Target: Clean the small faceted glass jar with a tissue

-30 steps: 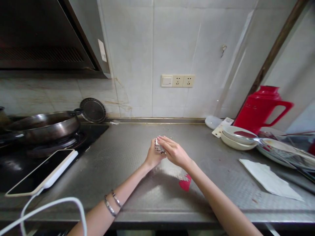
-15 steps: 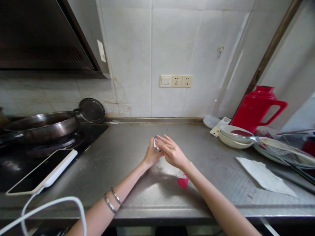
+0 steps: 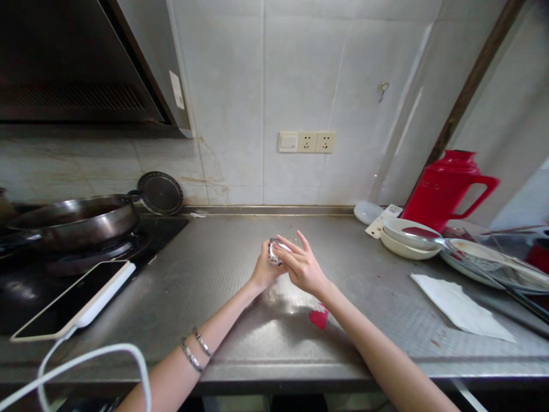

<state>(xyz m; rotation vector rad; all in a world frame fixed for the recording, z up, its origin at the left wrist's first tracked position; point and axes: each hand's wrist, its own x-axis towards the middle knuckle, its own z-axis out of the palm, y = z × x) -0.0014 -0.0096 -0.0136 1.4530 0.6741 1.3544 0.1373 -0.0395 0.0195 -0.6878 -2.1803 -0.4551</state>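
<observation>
My left hand [image 3: 263, 269] is closed around a small round thing [image 3: 275, 252] with a white face and a shiny, dark-and-silver patterned edge. Its kind is hard to make out, since fingers hide much of it. My right hand [image 3: 305, 266] reaches over from the other side with fingers stretched out. Some of its fingertips rest on the white face, while another finger lifts away from it. Both hands are held above the steel counter [image 3: 206, 297]. Below my right wrist lies a torn red scrap [image 3: 318, 316] with a ragged pale edge.
To the left, a steel pan [image 3: 86, 220] sits on the hob, with a phone [image 3: 71, 303] and its white cable [image 3: 92, 353] nearer me. At right are a red thermos jug [image 3: 446, 186], stacked bowls [image 3: 407, 246], plates with utensils, and a white paper sheet [image 3: 461, 306].
My right hand's fingers have spread and one has risen, leaving more of the small round thing showing. My left hand keeps its hold in about the same place.
</observation>
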